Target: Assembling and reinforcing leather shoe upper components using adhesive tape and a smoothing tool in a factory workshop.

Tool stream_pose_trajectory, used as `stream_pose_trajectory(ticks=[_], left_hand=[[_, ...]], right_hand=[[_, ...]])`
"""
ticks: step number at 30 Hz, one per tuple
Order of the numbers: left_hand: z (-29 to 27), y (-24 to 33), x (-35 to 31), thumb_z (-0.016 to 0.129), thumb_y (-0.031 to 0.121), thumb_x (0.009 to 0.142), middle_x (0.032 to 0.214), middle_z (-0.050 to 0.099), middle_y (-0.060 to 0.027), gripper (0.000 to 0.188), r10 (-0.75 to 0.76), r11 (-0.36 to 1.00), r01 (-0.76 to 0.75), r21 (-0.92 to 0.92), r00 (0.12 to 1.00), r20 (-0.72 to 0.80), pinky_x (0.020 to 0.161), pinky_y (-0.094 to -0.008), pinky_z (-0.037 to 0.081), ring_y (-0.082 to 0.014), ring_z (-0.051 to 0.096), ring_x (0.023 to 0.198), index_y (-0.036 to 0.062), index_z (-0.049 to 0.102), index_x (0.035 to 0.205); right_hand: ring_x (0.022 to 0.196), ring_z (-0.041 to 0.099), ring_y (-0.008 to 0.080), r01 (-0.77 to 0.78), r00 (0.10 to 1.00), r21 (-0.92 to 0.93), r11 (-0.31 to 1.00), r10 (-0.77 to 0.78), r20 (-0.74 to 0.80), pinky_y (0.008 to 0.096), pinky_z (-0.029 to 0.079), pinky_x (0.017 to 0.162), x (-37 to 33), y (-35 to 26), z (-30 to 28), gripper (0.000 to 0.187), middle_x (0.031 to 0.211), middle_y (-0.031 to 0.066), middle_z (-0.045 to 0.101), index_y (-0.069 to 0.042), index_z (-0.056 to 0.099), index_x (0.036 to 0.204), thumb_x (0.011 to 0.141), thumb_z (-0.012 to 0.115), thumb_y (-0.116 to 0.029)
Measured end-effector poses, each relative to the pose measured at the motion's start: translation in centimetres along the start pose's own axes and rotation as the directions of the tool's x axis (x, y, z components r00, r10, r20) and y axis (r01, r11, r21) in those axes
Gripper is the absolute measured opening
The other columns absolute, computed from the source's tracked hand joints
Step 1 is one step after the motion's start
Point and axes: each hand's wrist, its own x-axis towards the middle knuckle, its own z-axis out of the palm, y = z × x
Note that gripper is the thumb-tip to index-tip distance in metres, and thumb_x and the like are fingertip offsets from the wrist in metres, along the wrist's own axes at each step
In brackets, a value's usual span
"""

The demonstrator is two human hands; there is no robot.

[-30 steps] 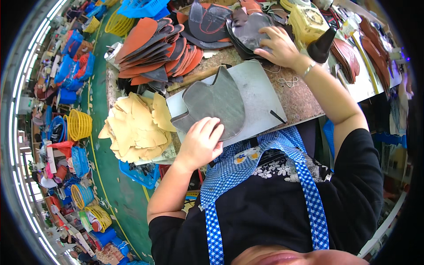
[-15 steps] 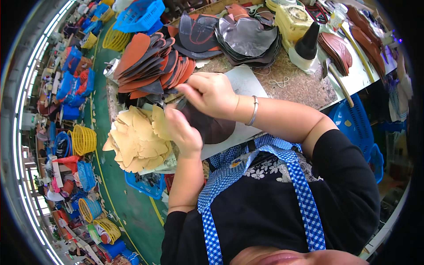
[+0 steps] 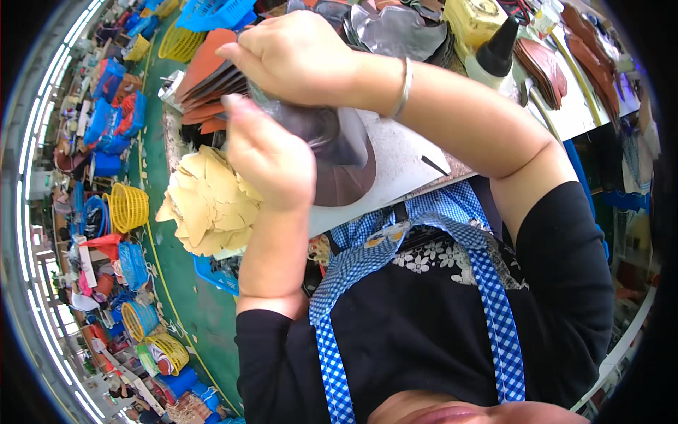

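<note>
My right hand is curled closed, with its thumb pointing left. Just below it in the picture, my left hand is also closed, thumb and fingers pressed together. Between them a glossy dark leather piece is drawn up and bent, its edge running into both hands; the fingertips are partly hidden and smeared. Under it a dark brown leather piece with a rounded end lies on a white board. Left of my left hand sits a pile of beige cut pieces.
A stack of rust and black leather pieces stands beyond my hands. Farther right are black pieces, a cone-topped bottle, a yellow container and maroon pieces. A thin black strip lies on the board.
Both hands have moved up and to the left in the picture, drawing the dark leather piece up with them. More of the brown piece and the white board shows beneath.
</note>
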Motion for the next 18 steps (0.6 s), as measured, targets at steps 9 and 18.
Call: stream_pose_trajectory(ticks=[9, 18], left_hand=[[-1.3, 0.2, -0.7, 0.04, 0.018, 0.101, 0.112, 0.061, -0.0173, 0.037, -0.034, 0.995, 0.02, 0.101, 0.99, 0.136, 0.087, -0.0297, 0.047, -0.0185, 0.059, 0.1, -0.0118, 0.055, 0.115], [-6.0, -2.1, -4.0, 0.076, 0.021, 0.072, 0.105, 0.056, -0.0122, 0.048, 0.009, 0.946, -0.228, 0.229, 0.726, 0.688, 0.086, -0.0385, 0.044, -0.0288, 0.054, 0.097, 0.003, 0.055, 0.11]], right_hand=[[0.054, 0.056, 0.0334, 0.044, 0.999, 0.084, 0.995, -0.043, -0.014, 0.0411, 0.046, 0.05, -1.2, 1.1, 1.0, 0.033, 0.058, 0.0132, 0.057, -0.003, 0.058, 0.064, 0.088, 0.06, -0.027], [0.061, 0.055, 0.0354, 0.182, 0.89, -0.303, 0.935, -0.288, -0.355, 0.0429, 0.043, 0.053, 0.9, 10.9, -6.6, 0.018, 0.069, 0.0156, 0.055, -0.006, 0.056, 0.073, 0.086, 0.061, -0.018]])
